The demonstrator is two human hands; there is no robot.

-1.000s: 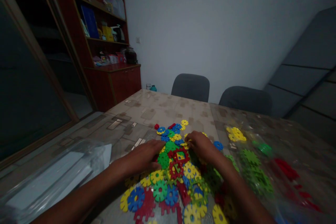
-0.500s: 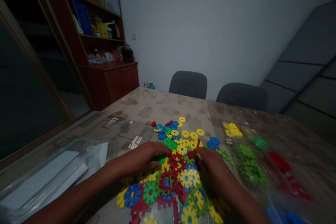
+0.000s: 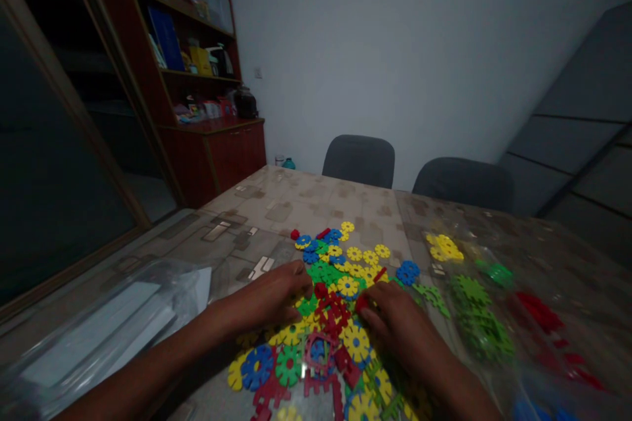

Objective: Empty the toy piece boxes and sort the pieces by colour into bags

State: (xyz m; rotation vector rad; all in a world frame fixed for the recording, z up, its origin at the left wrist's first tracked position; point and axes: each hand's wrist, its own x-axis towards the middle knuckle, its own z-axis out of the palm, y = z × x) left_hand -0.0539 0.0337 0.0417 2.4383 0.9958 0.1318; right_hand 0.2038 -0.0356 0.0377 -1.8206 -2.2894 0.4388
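Observation:
A heap of plastic interlocking pieces lies on the table, with yellow flower-shaped discs (image 3: 355, 340), blue discs (image 3: 257, 366), green discs (image 3: 288, 365) and red toothed pieces (image 3: 332, 311). At the heap's left side is my left hand (image 3: 284, 289), fingers bent and thumb apart, holding nothing that I can see. A small red piece (image 3: 320, 290) lies just past its fingertips. My right hand (image 3: 392, 306) is on the other side, thumb and fingers closed around a small red block (image 3: 362, 304). A thin red stick (image 3: 380, 274) shows beyond its knuckles.
Clear plastic bags (image 3: 123, 322) with white paper lie on the left. To the right are packs of yellow pieces (image 3: 445, 247), green pieces (image 3: 481, 319), red pieces (image 3: 538, 311) and blue pieces (image 3: 538, 410). Two grey chairs (image 3: 359, 161) stand behind the table (image 3: 296, 200).
The view has turned slightly left. My left fingers have drawn back from the small red piece. My right hand has closed on the red block and moved it slightly nearer.

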